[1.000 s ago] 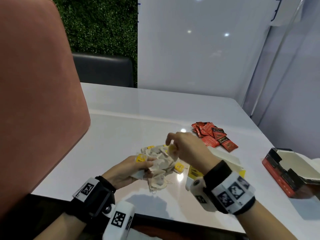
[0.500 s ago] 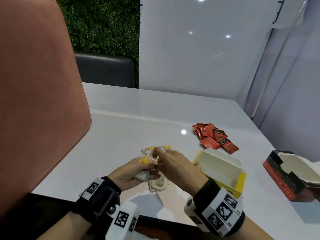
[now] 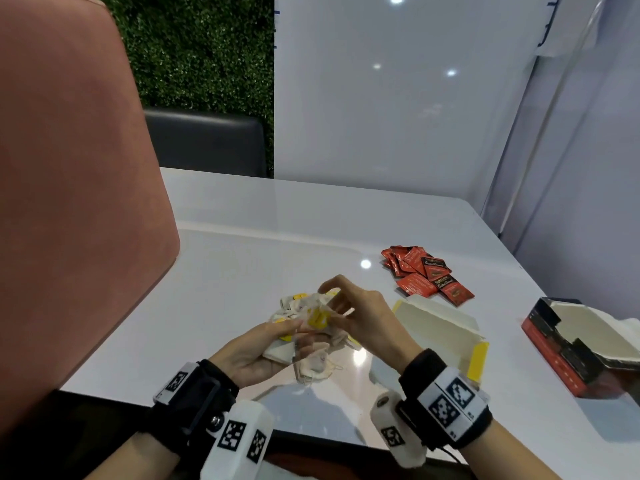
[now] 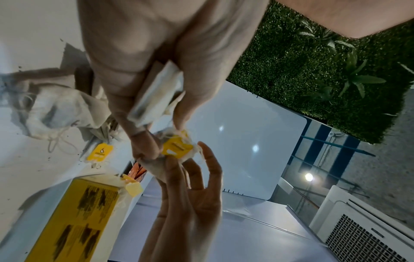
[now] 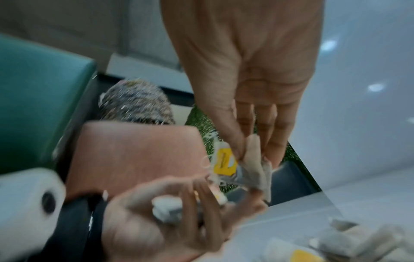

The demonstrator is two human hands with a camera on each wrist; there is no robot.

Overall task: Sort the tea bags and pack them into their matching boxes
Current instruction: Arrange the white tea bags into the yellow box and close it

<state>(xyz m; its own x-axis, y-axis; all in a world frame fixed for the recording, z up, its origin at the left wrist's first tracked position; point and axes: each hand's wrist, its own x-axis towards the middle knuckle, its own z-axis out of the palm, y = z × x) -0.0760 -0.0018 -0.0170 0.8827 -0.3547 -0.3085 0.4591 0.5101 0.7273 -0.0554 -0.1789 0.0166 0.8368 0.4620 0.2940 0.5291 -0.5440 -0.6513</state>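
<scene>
My left hand (image 3: 277,341) grips a small stack of white tea bags (image 4: 156,92) between thumb and fingers, just above the near table edge. My right hand (image 3: 337,311) pinches one more tea bag (image 5: 253,170) with a yellow tag (image 3: 318,318) right at the left fingertips. More loose white tea bags (image 3: 317,367) lie under and behind the hands. To the right of the hands stands the open yellow box (image 3: 440,332). Red sachets (image 3: 426,275) lie in a heap beyond it. An open red and black box (image 3: 581,355) sits at the far right.
A pink chair back (image 3: 76,202) rises at the left, close to the table edge. The white table (image 3: 277,237) runs to a glossy wall behind. A dark chair (image 3: 204,143) stands at the far side.
The right hand dropped from above the pile to the left hand's fingertips, and now pinches a yellow-tagged tea bag there. The left hand has lifted its stack a little.
</scene>
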